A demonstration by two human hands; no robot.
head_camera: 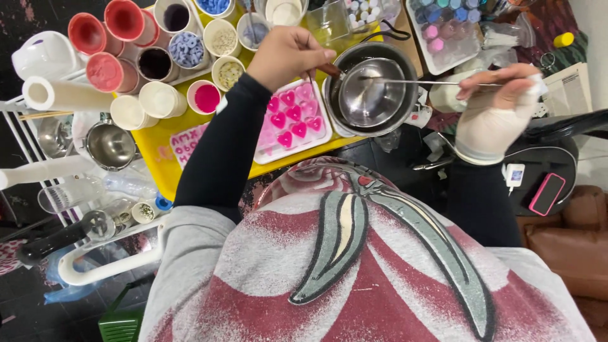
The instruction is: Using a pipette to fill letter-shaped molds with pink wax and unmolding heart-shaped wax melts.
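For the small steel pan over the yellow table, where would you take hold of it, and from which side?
Take the small steel pan by its long thin handle, coming from the person's right. The handle juts out level from the bowl toward that side, clear of the heart mould tray, and the right hand already has its grip near the far end. The left hand holds a wooden-handled tool at the rim.

A pink phone (547, 194) lies far right — its dark screen apparently off.
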